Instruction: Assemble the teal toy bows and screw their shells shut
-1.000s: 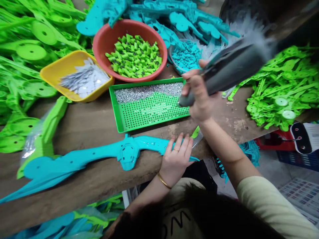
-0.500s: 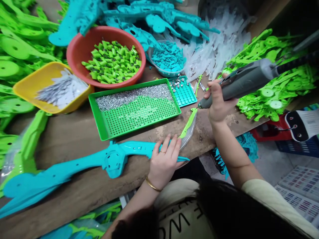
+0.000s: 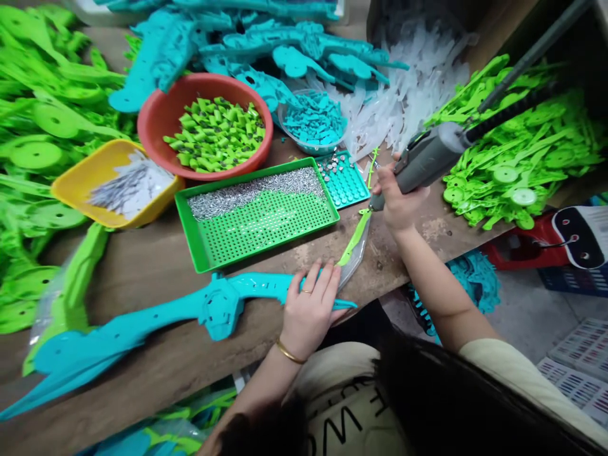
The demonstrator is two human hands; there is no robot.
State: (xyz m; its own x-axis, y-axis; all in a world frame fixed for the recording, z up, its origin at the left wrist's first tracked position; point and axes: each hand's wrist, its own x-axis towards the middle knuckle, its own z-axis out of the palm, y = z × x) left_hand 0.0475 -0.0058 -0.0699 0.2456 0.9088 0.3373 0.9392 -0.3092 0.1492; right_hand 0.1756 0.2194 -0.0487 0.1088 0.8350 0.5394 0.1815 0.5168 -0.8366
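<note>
Both hands were over the wooden bench (image 3: 156, 247): the right hand (image 3: 401, 199) was wrapped around a grey electric screwdriver (image 3: 430, 158), while the left hand (image 3: 308, 310) lay palm down across a turquoise bow-shaped plastic shell (image 3: 256, 286), its fingers stretched out. Whether the thumb pinched the shell from below could not be told. The shell lay along the near edge of the bench, its long limb reaching off to the left. Just beyond the left fingertips lay a slim lime-green strip (image 3: 356, 237) beside a clear curved plastic piece (image 3: 356, 261), and the screwdriver's nose came down at the strip's far end; the bit itself was too small to make out.

The likeliest trouble was a slip: with the screwdriver leaning well over, its bit could have skidded and scratched the strip. The shell, pinned at one end only, might have swivelled under a sideways push, or tipped off the edge if the left hand lifted. A wide swing of the screwdriver could also have caught the perforated green tray (image 3: 256, 234) close by and scattered its silver screws (image 3: 266, 190)
</note>
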